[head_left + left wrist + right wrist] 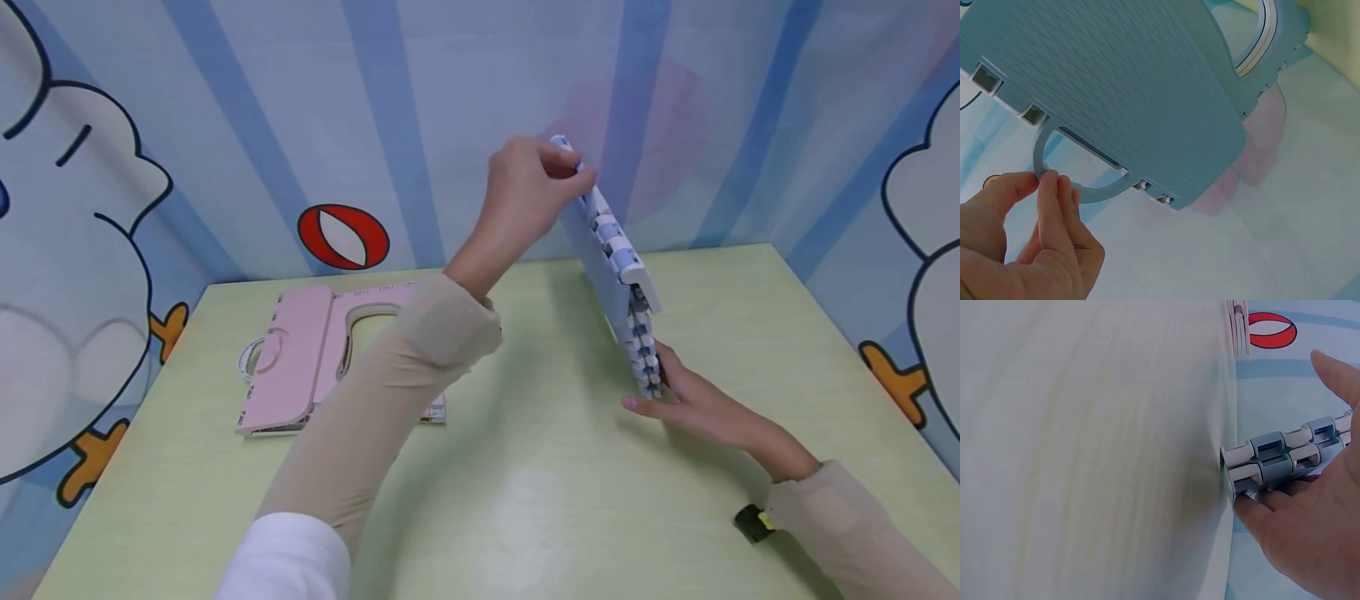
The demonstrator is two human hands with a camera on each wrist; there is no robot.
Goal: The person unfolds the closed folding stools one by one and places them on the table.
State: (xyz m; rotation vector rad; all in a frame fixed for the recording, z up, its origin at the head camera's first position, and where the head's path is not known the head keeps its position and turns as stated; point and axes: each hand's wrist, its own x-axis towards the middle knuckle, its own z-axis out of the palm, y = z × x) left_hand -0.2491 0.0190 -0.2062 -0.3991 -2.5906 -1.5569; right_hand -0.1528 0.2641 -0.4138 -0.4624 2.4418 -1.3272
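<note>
A blue folding plastic panel (596, 267) stands on edge, tilted, with white-and-blue hinge knuckles along its near edges. Its textured face, arched cut-out and loop handle (1102, 192) show in the left wrist view. My left hand (528, 183) pinches this handle between thumb and fingertips, at the panel's upper end. Low down by the near corner is my right hand (697, 404), its fingers against the panel's right side and its thumb stretched out apart from it. In the right wrist view, the fingers (1257, 512) lie just under the hinge knuckles (1285, 453).
A similar pink folded panel (288, 367) with an arched cut-out and a ring handle lies flat on the left of the pale green table (555, 500). A printed cartoon backdrop (450, 125) rises behind the table. Beside the right cuff is a small black-and-yellow object (752, 523).
</note>
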